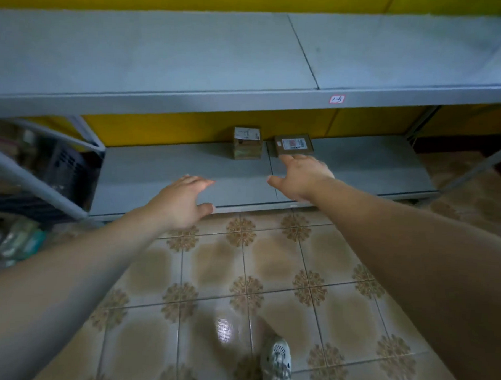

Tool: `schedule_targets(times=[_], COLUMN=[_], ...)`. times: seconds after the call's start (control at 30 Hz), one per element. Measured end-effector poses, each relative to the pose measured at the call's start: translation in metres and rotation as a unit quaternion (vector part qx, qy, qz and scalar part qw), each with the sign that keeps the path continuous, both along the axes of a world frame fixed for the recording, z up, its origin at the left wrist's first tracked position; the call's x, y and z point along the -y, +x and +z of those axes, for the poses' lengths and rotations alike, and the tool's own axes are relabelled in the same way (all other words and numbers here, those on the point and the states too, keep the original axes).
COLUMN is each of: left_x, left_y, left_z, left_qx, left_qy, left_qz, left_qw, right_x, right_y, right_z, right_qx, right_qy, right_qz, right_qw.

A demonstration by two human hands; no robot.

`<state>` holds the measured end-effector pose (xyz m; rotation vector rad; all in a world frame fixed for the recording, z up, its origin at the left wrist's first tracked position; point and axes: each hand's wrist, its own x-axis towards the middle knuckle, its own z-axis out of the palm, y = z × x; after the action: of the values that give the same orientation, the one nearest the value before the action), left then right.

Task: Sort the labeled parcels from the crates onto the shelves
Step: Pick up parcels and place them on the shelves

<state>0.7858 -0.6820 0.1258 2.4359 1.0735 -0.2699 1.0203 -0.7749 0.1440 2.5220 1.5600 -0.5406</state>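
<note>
Grey lower shelf (158, 171), frame centre: boxy parcel (247, 143) beside flat parcel (293, 144); our right hand (304, 177) straight-fingered at its near edge; left hand (182, 204) spread, holding nothing.

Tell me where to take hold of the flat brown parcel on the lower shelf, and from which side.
Probably its left and right edges, coming from the front. The flat parcel lies label-up on the lower shelf near the yellow wall, under the upper shelf, so the front is the open side. The right hand is nearest.
</note>
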Motion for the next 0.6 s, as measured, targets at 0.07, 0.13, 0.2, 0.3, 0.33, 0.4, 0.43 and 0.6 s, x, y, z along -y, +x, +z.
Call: schedule_targets(times=[0.07,0.13,0.2,0.3,0.33,0.4,0.43,0.6], left_x=[0.003,0.008,0.014,0.022,0.025,0.028,0.029,0.023], left_y=[-0.053,-0.114,-0.181,-0.278,-0.309,-0.363,-0.385,-0.46], left_z=[0.028,0.057,0.09,0.137,0.151,0.175,0.183,0.206], left_qx=[0.012,0.026,0.03,0.023,0.024,0.037,0.044,0.069], left_qy=[0.015,0.026,0.037,0.049,0.056,0.072,0.075,0.081], left_qz=[0.02,0.055,0.092,0.137,0.152,0.183,0.2,0.253], left_qw=[1.0,0.998,0.995,0.989,0.986,0.98,0.976,0.961], right_x=[-0.003,-0.006,-0.012,-0.024,-0.029,-0.043,-0.051,-0.103], right_y=[-0.047,-0.099,-0.155,-0.238,-0.266,-0.317,-0.34,-0.435], right_z=[0.033,0.064,0.091,0.129,0.141,0.165,0.175,0.215], right_qx=[0.009,0.015,0.024,0.032,0.031,0.032,0.035,0.051], right_qy=[0.016,0.029,0.043,0.065,0.071,0.079,0.08,0.103], right_qz=[0.02,0.043,0.069,0.12,0.14,0.178,0.195,0.271], right_qw=[1.0,0.999,0.996,0.99,0.987,0.98,0.977,0.956])
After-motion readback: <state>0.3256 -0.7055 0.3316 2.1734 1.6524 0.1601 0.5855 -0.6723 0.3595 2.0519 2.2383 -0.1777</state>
